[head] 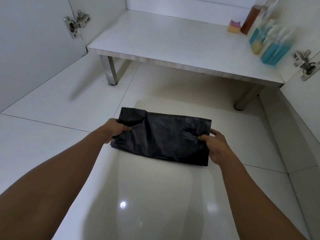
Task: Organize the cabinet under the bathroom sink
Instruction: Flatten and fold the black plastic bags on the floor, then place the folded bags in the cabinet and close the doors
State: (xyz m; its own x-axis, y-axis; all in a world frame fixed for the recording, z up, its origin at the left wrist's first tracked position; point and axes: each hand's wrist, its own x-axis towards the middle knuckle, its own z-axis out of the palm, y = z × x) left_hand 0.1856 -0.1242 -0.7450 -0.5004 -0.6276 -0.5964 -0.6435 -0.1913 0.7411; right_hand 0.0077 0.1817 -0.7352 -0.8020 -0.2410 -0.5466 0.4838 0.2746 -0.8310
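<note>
A folded black plastic bag (162,137) is held flat above the white floor tiles in front of the open cabinet. My left hand (115,129) grips its left edge, fingers curled under the plastic. My right hand (215,144) pinches the right edge with the thumb on top. The cabinet's white bottom shelf (164,42) lies beyond the bag, mostly bare. At its right side stand several bottles: a brown one (249,19) and ones with blue liquid (275,51). A small pink and yellow sponge (234,26) sits near the back.
Both cabinet doors stand open, with metal hinges at left (77,23) and right (303,64). Metal legs (110,70) lift the cabinet off the glossy tiled floor (52,108). A white wall panel (297,118) runs along the right.
</note>
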